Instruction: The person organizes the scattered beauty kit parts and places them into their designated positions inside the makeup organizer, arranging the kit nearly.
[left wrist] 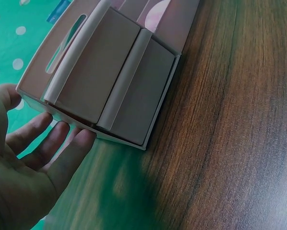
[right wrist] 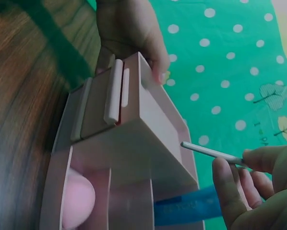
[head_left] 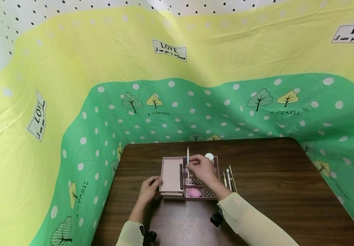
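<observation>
A pink desktop organizer [head_left: 171,172] stands on the wooden table, with drawers on its left and open compartments on its right. My left hand [head_left: 149,189] holds its left side, thumb at the upper edge and fingers along the wall, as the left wrist view shows. Between thumb and fingers my right hand [head_left: 202,167] pinches a slim white makeup brush [head_left: 188,152] over the compartments. Its handle end [right wrist: 201,149] points away from the fingers. On the organizer's top lies a dark pencil-like stick [head_left: 181,176]. A pink makeup sponge [head_left: 195,192] sits in the front compartment.
To the right of the organizer several slim brushes [head_left: 227,177] lie on the table [head_left: 275,191]. A white round-topped container [head_left: 209,156] stands in a rear compartment, and a blue tube [right wrist: 189,207] lies beside the drawer block. Patterned cloth [head_left: 177,112] hangs behind and at both sides.
</observation>
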### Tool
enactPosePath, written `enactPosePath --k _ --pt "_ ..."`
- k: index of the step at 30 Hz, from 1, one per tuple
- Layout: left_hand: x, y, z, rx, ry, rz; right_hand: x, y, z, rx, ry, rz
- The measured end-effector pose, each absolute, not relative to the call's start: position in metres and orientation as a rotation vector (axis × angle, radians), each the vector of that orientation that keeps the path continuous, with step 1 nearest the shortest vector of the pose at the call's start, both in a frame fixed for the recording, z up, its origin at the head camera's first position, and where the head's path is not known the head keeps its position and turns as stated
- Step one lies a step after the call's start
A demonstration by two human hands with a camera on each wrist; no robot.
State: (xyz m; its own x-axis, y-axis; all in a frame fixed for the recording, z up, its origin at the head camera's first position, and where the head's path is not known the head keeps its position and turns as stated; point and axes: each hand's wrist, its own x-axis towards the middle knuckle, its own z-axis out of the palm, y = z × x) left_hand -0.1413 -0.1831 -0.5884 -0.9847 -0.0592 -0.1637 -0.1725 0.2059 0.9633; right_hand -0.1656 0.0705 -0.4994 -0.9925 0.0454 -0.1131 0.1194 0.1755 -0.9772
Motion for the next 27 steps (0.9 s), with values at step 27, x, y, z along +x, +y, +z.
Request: enactPosePath --k 27 --pt "-0.145 -0.188 -0.604 -0.229 2.347 1.937 -0.173 0.033 -0.527 0.137 2.481 -1.791"
